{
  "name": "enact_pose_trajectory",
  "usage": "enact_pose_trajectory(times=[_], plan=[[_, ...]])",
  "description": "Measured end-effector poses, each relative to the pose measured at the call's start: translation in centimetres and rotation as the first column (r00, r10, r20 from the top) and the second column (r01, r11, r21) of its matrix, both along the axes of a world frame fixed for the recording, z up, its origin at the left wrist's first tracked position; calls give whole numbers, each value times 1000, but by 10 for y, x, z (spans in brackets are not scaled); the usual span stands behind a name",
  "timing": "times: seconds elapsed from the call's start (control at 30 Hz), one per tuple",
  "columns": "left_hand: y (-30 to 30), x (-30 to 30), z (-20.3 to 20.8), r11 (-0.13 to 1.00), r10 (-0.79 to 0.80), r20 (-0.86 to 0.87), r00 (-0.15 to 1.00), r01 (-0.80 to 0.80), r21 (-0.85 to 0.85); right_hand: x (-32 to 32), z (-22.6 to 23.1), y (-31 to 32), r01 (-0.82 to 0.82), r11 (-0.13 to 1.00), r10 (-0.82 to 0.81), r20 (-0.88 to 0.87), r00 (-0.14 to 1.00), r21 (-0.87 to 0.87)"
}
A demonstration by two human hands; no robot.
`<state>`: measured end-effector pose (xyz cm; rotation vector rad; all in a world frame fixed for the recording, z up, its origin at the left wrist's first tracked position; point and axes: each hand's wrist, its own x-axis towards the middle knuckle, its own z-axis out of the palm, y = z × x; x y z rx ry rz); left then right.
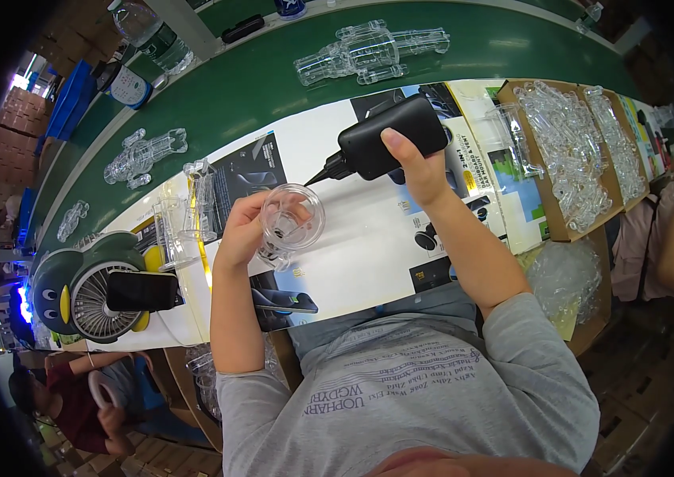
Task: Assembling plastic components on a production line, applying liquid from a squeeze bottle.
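Observation:
My left hand [242, 232] is closed around a clear plastic round part [296, 216], cup-like, with its open rim turned up. A black squeeze bottle [394, 138] with a long narrow nozzle lies tilted in my right hand [423, 168], which is closed around it. The nozzle tip points down to the left, at the far rim of the clear part; whether it touches, I cannot tell. Beneath both hands are printed cardboard sheets [361, 266]. Beyond the bottle, a clear plastic assembly with several tube-like arms [373, 52] rests on the green tabletop [261, 89].
At right stands a cardboard box [563, 230] of clear plastic parts, above a clear plastic bag [566, 274]. At left are a penguin-shaped fan [75, 294], a phone [142, 291] and more clear parts [146, 157]. A water bottle [154, 40] stands far left. Other people sit on both sides.

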<state>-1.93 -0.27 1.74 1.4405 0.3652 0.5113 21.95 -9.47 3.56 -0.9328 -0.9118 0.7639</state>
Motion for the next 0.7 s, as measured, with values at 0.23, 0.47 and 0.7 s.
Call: enact_pose_trajectory(times=[0.23, 0.47, 0.7], plan=[[-2, 3, 6, 997, -66, -23, 998, 65, -34, 1, -2, -1, -35, 999, 35, -8, 999, -14], [1, 1, 2, 994, -109, -3, 994, 109, -16, 1, -2, -2, -62, 998, 62, -2, 998, -15], [0, 1, 0, 984, -160, -20, 987, 158, -78, -3, 2, -2, -35, 999, 37, -57, 998, 38]])
